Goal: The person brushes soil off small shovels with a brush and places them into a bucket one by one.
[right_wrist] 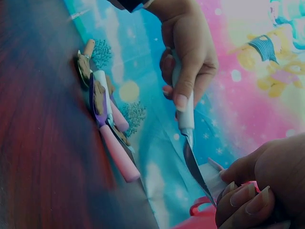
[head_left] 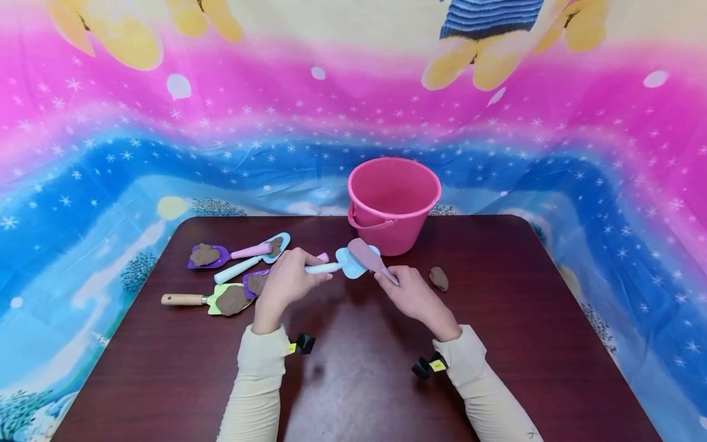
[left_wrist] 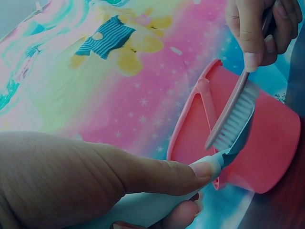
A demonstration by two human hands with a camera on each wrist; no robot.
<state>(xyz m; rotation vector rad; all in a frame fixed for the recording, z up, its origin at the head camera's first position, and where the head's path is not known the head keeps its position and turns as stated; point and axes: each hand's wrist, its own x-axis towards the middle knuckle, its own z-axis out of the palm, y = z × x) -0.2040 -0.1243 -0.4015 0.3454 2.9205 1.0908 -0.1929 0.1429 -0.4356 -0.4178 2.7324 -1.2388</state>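
My left hand grips a light blue hand trowel by its pale handle, holding it above the table with the blade pointing right. In my right hand is a brush, pinched by its handle near the head. The left wrist view shows its pale bristles against the inner face of the trowel blade. From the right wrist view, the blade's back shows, with the brush mostly hidden behind the right fingers. Both hands are in front of a pink bucket.
At the left lie several trowels bearing brown clumps: a purple one, a blue one, a green one with a wooden handle, and another purple one. A loose brown clump lies right of the bucket. Patterned cloth hangs behind the table.
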